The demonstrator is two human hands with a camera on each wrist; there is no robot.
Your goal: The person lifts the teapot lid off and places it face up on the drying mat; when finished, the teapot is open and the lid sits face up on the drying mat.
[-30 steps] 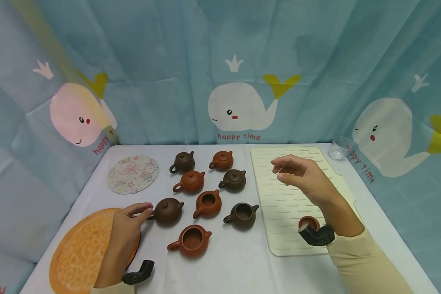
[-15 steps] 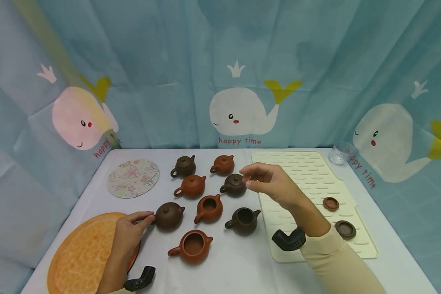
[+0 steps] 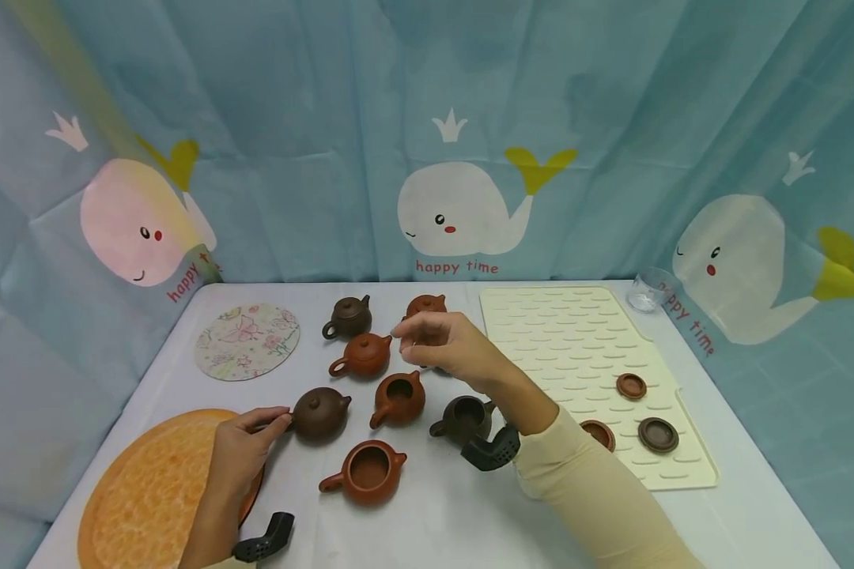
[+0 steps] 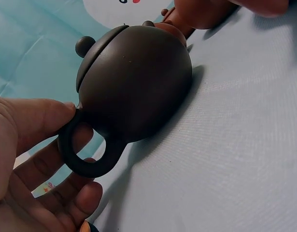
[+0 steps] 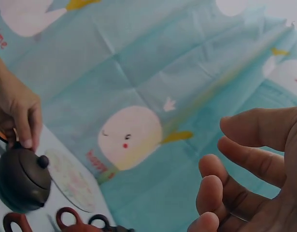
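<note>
My left hand (image 3: pixel 242 446) pinches the ring handle (image 4: pixel 92 169) of a dark brown teapot (image 3: pixel 319 415), which has its lid on. That teapot stands upright on the white cloth in the left wrist view. In the air over the teapots hangs my right hand (image 3: pixel 451 348), its fingers loosely bent and holding nothing. Near its fingertips is a lidded red-brown teapot (image 3: pixel 366 356); behind the hand another red-brown teapot (image 3: pixel 427 303) is partly hidden. Teapots without lids stand nearer: two red-brown ones, a back one (image 3: pixel 410 411) and a front one (image 3: pixel 368 494), and a dark one (image 3: pixel 451 431).
On the right lies a cream mat (image 3: pixel 548 316) bearing a dark lid (image 3: pixel 658 435) and red-brown lids, one a small lid (image 3: pixel 631 386). A clear glass (image 3: pixel 646 292) stands at the back right. A floral disc (image 3: pixel 249 340) and a round orange board (image 3: pixel 142 490) lie left.
My right hand has moved left from above the cream mat to over the teapots, uncovering lids on the mat. The left hand stays at the dark teapot's handle.
</note>
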